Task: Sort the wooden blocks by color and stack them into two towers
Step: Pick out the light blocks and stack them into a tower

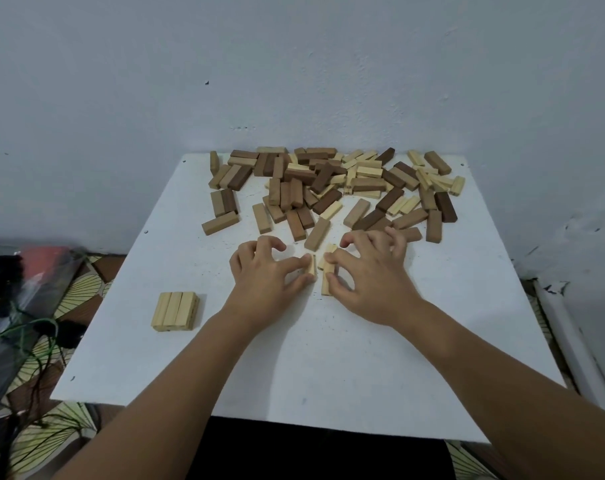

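Hands pinch pale blocks: left hand [264, 268] one block [312, 268], right hand [366, 271] another [328, 271]; pile [332, 188] beyond fingertips.

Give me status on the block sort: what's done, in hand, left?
Early. Done: one flat layer of three light blocks sits at the table's near left; no tower has height yet, and no dark stack is started. In hand: the left hand pinches a light block, and the right hand grips more light blocks mid-table. Left: the mixed pile at the far edge, nearly all unsorted.
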A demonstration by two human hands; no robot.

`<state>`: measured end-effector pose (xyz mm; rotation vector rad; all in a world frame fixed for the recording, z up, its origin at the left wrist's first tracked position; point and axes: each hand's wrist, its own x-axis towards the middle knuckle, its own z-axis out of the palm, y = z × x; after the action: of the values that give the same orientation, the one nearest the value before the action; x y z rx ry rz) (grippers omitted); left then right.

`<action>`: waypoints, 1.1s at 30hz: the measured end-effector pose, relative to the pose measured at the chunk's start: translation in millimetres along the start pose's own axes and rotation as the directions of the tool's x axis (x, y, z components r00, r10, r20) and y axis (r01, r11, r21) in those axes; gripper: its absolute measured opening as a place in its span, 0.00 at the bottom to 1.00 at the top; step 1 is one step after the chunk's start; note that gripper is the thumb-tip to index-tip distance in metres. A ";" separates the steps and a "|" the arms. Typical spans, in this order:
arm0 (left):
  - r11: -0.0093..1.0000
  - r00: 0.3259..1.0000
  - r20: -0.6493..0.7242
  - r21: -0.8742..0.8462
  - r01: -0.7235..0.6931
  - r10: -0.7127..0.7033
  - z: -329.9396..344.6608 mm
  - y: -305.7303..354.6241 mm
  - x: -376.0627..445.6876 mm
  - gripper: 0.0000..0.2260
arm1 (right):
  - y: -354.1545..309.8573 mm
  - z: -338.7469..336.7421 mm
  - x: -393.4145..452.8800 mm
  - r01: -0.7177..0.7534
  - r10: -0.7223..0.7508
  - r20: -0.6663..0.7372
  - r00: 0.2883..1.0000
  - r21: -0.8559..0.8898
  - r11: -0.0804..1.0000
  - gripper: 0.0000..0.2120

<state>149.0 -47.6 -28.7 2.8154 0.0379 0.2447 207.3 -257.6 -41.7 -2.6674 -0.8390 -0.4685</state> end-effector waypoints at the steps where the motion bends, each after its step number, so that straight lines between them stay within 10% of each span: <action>1: 1.000 1.000 0.015 0.005 0.002 -0.002 -1.6 1.1 -3.4 0.15 | -0.9 -1.1 -4.0 -0.006 0.006 0.000 1.000 -0.003 1.000 0.13; 19: 0.929 0.993 0.118 -0.369 0.029 0.016 -2.7 7.9 -96.8 0.22 | -18.0 -37.2 -89.5 -0.145 0.095 0.179 0.979 0.292 0.946 0.15; 33: 0.980 0.995 -0.027 -0.177 -0.095 0.092 13.3 8.2 -102.3 0.20 | -27.6 -33.3 -102.9 -0.019 0.008 0.051 0.999 0.217 0.976 0.21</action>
<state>50.6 -64.9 -55.4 2.6396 -0.1072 0.2817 103.9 -299.5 -47.0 -2.4906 -0.8341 -0.2891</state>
